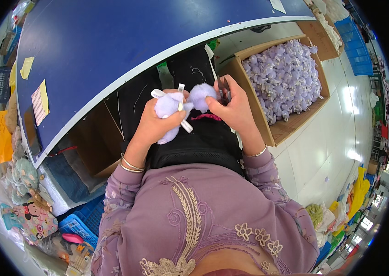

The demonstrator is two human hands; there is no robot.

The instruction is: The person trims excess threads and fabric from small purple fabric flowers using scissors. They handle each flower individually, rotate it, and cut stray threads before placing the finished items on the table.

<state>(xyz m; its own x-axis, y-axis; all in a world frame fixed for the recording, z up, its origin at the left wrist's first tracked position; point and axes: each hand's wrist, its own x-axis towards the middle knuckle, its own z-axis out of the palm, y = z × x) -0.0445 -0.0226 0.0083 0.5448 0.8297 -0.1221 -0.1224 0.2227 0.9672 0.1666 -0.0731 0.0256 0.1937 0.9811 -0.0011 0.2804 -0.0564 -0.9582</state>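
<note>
My left hand (pixel 153 120) is closed around several small lavender plush pieces (pixel 167 106) with white tags poking out between the fingers. Close beside it, my right hand (pixel 235 106) pinches a round lavender plush piece (pixel 199 96) between thumb and fingers. Dark thread snips (pixel 223 89) are tucked in that same hand, blades pointing up and away from me. The two plush pieces meet between my hands, above my lap; whether they are joined cannot be made out.
On the right, an open cardboard box (pixel 272 133) is heaped with similar lavender pieces. A blue table (pixel 125 32) with a white edge lies ahead and left, paper slips (pixel 40 102) on it. Blue crates (pixel 78 225) and plush toys (pixel 26 172) stand at the lower left.
</note>
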